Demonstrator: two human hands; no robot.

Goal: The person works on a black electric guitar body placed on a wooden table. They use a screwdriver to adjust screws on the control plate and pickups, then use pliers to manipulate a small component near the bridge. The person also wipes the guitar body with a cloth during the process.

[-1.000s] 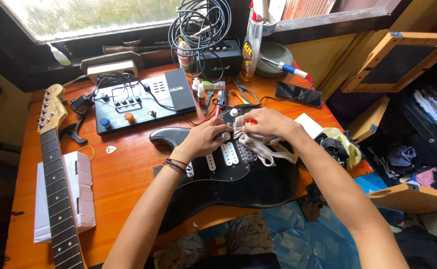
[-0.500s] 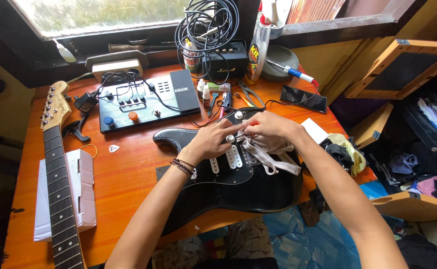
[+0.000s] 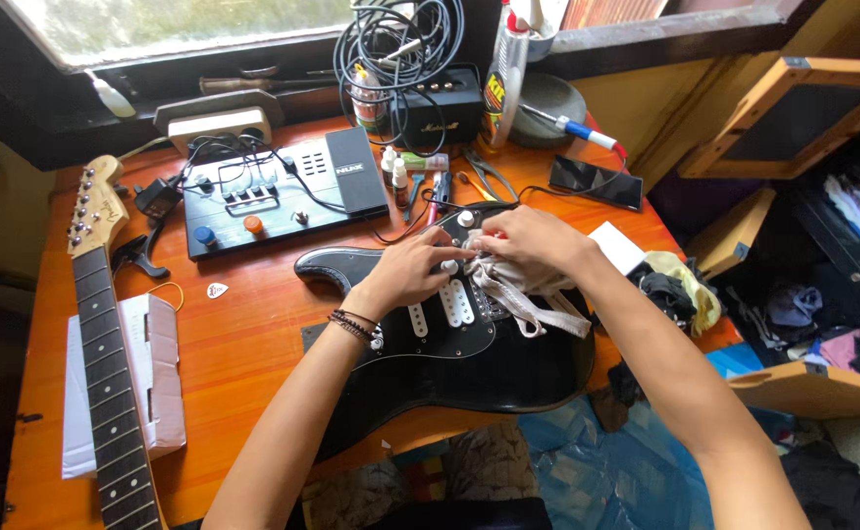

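Both hands stay put on the black electric guitar body (image 3: 449, 344): right hand (image 3: 533, 240) still bunches a grey rag (image 3: 518, 290), left hand (image 3: 405, 275) half-curled, fingertips steadying beside the knobs.

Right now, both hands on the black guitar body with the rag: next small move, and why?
Probably press the rag with the right hand around the knobs, while the left hand steadies the guitar body: the cloth is bunched there.
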